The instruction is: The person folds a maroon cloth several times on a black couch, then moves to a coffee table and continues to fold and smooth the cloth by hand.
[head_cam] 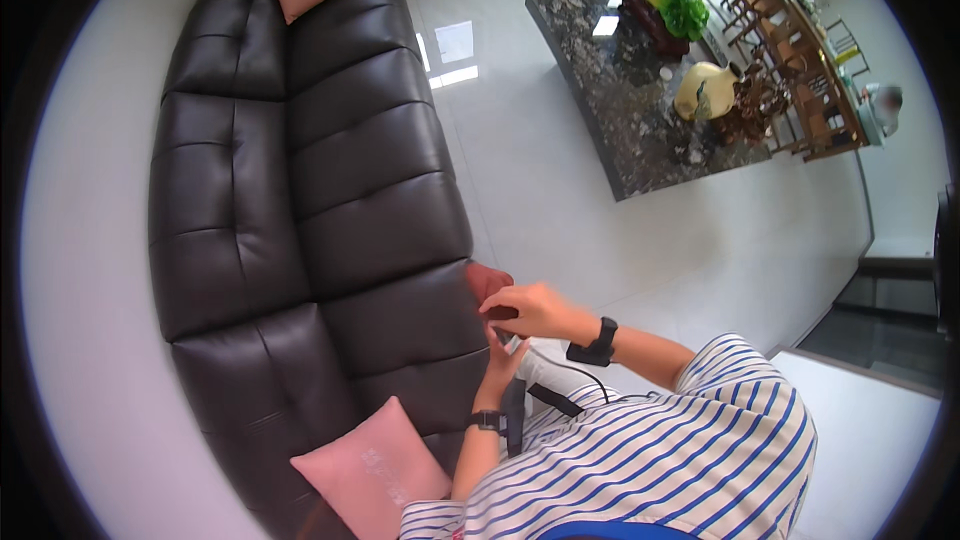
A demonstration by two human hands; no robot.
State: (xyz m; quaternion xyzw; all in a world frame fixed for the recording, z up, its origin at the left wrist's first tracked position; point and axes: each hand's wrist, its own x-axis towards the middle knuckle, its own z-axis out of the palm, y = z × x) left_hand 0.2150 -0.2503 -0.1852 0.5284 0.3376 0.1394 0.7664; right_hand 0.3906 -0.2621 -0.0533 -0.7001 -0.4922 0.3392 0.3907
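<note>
My right hand [538, 309] is bent, its fingers against a piece of red cloth [486, 281] at the front edge of the sofa seat. Just below it, my left hand [505, 354] reaches up with thumb and fingers spread around a spot hidden by the right hand. Something small and dark shows between the two hands, too blurred to name. A thin black cable [577, 369] runs from near the hands towards my striped shirt [645, 457]. Each wrist bears a dark band. Whether either hand grips the cloth is unclear.
A dark brown leather sofa [375, 225] stretches along the left, with pink cushions [375, 465] at both ends. Across the tiled floor [540, 232] stands a dark marble table [600, 90] with a vase [705, 92] and green ornament [681, 4]. A person [883, 112] is by a far wooden table.
</note>
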